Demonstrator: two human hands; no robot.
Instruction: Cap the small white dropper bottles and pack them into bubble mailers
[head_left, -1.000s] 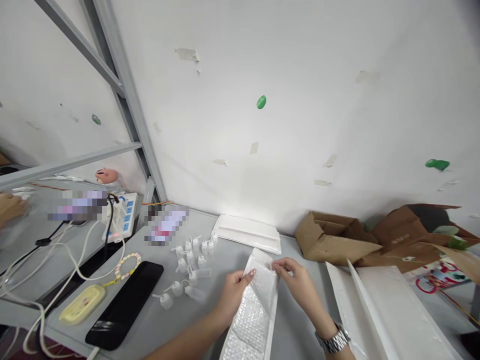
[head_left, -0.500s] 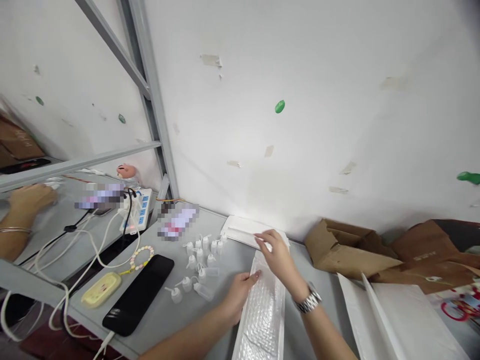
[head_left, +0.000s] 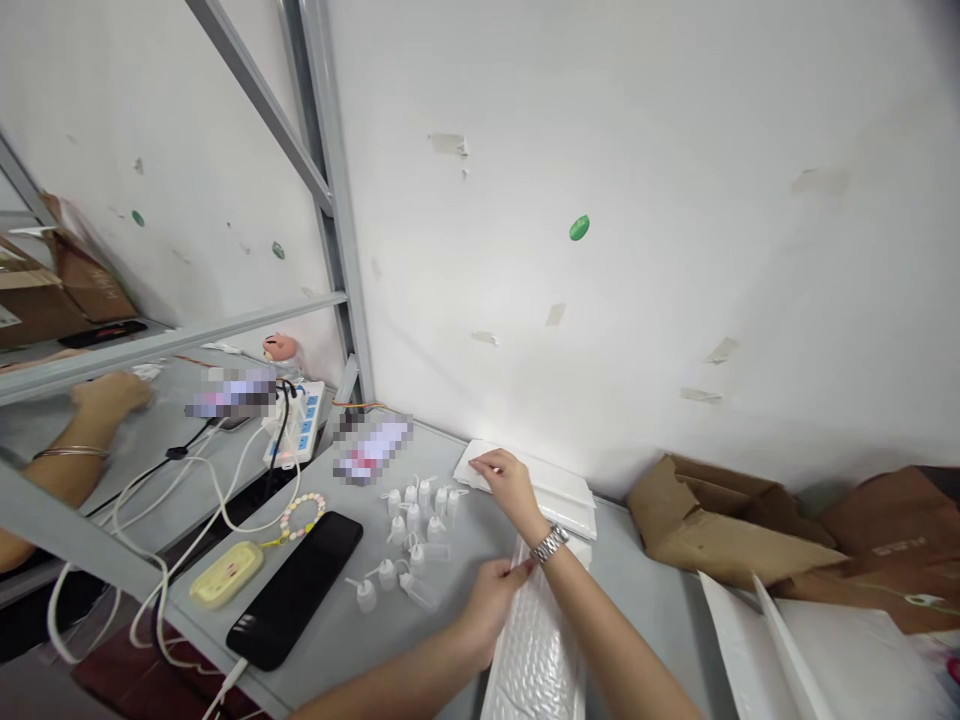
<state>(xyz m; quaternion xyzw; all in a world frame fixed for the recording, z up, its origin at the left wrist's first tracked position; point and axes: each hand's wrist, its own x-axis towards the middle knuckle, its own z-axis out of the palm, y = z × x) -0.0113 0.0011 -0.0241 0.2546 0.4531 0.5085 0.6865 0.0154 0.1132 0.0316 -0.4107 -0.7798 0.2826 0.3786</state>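
My left hand (head_left: 489, 602) grips the upper left edge of a white bubble mailer (head_left: 534, 655), its thumb pressed on top. The mailer lies lengthwise and its lower end runs out of view. Crossing over it, my right hand (head_left: 508, 485) hovers in front of flat white mailers (head_left: 564, 493) by the wall, thumb and fingertips pinched together. Whatever is between those fingertips is too small to make out. A silver watch (head_left: 551, 542) circles the right wrist. Left of the hands stand several small white-capped squeeze bottles (head_left: 412, 518), with a couple lying down.
On the left are a black phone (head_left: 296, 590), a yellow case (head_left: 226, 574), a bead loop (head_left: 304, 515) and cables to a power strip (head_left: 300, 430). Brown bags (head_left: 735, 520) and open white mailers (head_left: 832, 640) lie right. Another person's hand (head_left: 112, 400) works beyond the frame post.
My right hand has moved left and away from the mailer's top end, fingers now pinched. My left hand keeps its hold on the mailer. The view has shifted slightly.
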